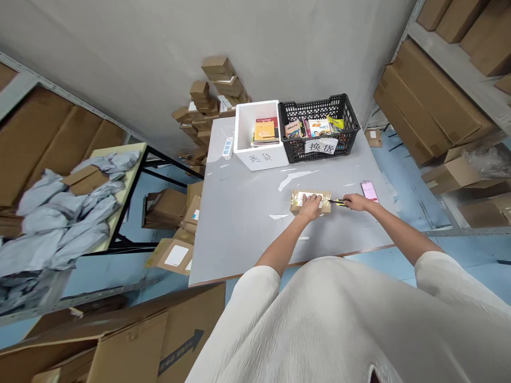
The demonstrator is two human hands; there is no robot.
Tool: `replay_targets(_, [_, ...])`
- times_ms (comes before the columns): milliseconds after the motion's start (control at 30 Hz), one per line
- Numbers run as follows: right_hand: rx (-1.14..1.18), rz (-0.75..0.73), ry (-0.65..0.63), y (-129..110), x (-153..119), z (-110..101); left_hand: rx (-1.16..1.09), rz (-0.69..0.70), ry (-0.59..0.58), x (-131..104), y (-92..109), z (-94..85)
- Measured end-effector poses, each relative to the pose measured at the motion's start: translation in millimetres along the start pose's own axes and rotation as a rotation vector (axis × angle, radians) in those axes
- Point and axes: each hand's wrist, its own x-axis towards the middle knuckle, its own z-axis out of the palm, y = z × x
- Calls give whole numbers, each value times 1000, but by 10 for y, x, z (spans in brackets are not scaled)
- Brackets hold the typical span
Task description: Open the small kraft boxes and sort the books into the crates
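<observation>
A small cardboard box (296,208), taped at its ends and bearing a white label, lies on the grey table (235,229). My left hand (311,206) rests on top of this box, fingers spread over the label. In my right hand (356,202) is a yellow and black utility knife (340,202), gripped with the fingers closed. Its tip points left and reaches the box's right end; whether the blade is in the tape is too small to tell. A pink-screened phone (369,191) lies just beyond my right hand.
At the table's back stand a white foam box (261,159) and a black crate (351,133), both holding books. A power strip (228,148) lies to their left. Cardboard boxes (215,69) pile up behind; a large open carton (136,340) stands at lower left. Shelves flank both sides.
</observation>
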Motion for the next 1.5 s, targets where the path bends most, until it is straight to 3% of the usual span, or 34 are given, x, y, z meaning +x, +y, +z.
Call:
replay_targets(133, [148,32,77,133,-149,-34,-61,-2,139,21,-17,-20])
replay_targets(233, [128,-34,155,131,-231,34,-37,-26,198,78,-7,-2])
replay_targets(400, [-163,-210,242,75,-284,194,-5,-37,167,228,4,88])
replay_targets(533, [-315,-202,234,65,-275,260,38,-68,93,344,21,113])
replay_targets(633, [-363,-190,249,67,-262,272,64,-68,117,361,40,116])
replay_targets(967, [-420,-179,352,12,-204,432,52,-58,250,251,31,329])
replay_targets(1167, [-421,-182,395,138,-219,498,32,-89,293,189,33,482])
replay_targets(1500, [-336,-201,408,210,-199,444,28,-92,280,146,48,444])
